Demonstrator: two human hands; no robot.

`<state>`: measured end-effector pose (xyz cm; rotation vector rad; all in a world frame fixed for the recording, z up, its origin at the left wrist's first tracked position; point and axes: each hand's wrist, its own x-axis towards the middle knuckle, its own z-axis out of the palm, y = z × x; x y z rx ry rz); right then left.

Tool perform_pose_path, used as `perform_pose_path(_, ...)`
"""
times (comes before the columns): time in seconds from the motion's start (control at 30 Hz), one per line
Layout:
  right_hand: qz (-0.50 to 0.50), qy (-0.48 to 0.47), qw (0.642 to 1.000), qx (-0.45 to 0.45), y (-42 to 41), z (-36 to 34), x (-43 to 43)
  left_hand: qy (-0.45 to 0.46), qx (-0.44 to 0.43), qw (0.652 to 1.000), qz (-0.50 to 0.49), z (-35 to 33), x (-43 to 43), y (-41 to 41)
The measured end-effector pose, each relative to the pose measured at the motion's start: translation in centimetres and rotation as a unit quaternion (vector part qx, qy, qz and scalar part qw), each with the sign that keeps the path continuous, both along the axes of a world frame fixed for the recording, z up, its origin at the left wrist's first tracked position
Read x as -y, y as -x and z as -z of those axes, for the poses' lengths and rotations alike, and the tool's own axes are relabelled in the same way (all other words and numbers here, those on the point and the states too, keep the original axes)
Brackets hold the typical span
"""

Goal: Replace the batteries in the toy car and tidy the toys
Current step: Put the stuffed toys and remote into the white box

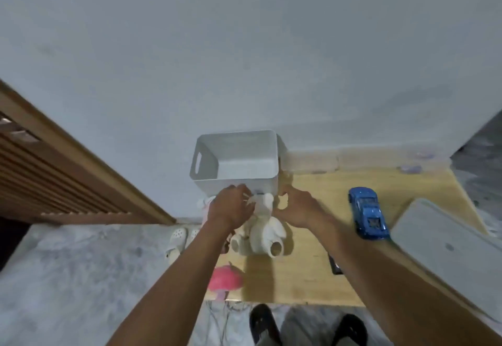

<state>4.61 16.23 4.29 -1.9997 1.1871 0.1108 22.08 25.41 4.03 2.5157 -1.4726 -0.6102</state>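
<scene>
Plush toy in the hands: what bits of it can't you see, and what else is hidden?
Plush toy, head view: its top is hidden by the left hand and right hand holding it.
Dark thing on the table: mostly under the right forearm, so I cannot name it.
Pink toy: blurred, partly behind the left forearm.
Grey slab: cut off by the right edge.

The left hand point(231, 207) and right hand point(297, 210) are bare, forearms point(173, 277) uncovered, feet in black shoes point(264, 324)
</scene>
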Motion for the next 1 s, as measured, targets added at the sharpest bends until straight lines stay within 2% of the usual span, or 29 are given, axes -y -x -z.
perform_pose_path(0.07,-0.013,-0.005,0.999,-0.031,-3.0,2.3,-2.7,-0.041,0.021,0.998,-0.046,2.0,-2.9,-2.5)
perform_pose_path(0.17,0.016,0.003,0.996,-0.087,-5.6,5.4,-6.0,-0.085,0.017,0.995,-0.054,5.4,-5.5,-4.6)
perform_pose_path(0.33,0.085,0.081,0.984,-0.133,-6.7,7.8,-7.8,-0.031,-0.100,0.989,-0.103,8.3,-5.7,-4.7)
perform_pose_path(0.5,0.106,0.110,0.984,-0.096,-6.4,9.0,-7.9,-0.011,-0.082,0.989,-0.124,8.9,-5.3,-5.5)
perform_pose_path(0.6,0.113,0.135,0.984,-0.041,-5.7,8.9,-8.6,0.020,-0.040,0.996,-0.080,8.7,-6.2,-6.0)
perform_pose_path(0.7,0.097,0.196,0.975,0.038,-4.9,8.3,-10.2,0.112,-0.006,0.992,-0.061,7.6,-7.7,-6.3)
perform_pose_path(0.87,0.124,0.287,0.934,0.175,-5.9,3.8,-10.1,0.300,0.019,0.953,-0.034,3.8,-8.6,-7.3)
perform_pose_path(1.0,0.171,0.292,0.906,0.253,-9.8,-2.4,-5.1,0.381,0.012,0.924,-0.040,-0.9,-5.5,-9.4)
